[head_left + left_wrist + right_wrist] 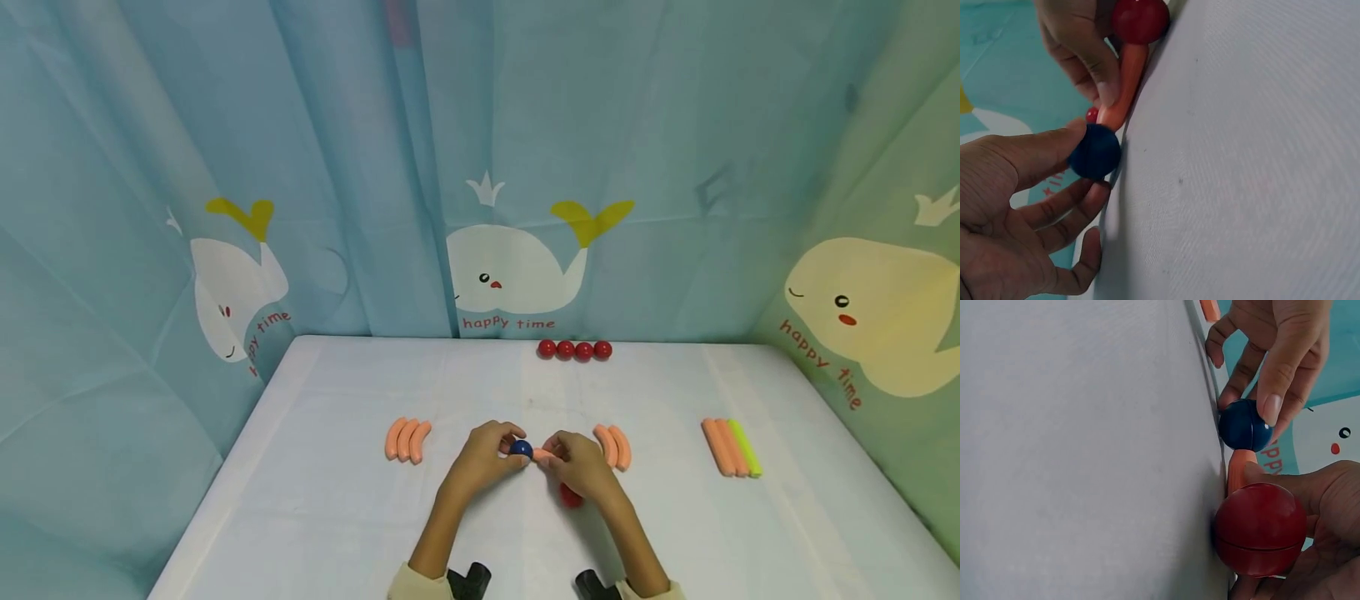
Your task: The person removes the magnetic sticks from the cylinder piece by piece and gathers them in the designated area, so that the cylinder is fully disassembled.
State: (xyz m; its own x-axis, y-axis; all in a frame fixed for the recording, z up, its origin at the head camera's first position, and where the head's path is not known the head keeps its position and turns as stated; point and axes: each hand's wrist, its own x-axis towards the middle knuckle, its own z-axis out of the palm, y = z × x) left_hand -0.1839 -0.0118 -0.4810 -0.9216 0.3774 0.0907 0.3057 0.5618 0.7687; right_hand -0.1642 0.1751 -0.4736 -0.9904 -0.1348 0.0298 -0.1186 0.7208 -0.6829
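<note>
Between thumb and fingers my left hand (483, 457) pinches a dark blue ball (1094, 152), low over the white table. My right hand (579, 465) grips an orange rod (1127, 84) by its sides. One end of that rod meets the blue ball; a larger red ball (1260, 529) sits at its other end, beneath my right hand in the head view. In the left wrist view the rod looks slightly curved. Whether the rod's end is inside the blue ball or only against it, I cannot tell.
Several small red balls (574, 350) line the table's (315, 517) far edge. Curved orange rods lie in a left group (408, 440) and a pair (613, 447) beside my right hand. Farther right are straight orange rods (723, 447) and a green rod (745, 447). A blue curtain (360, 167) hangs behind.
</note>
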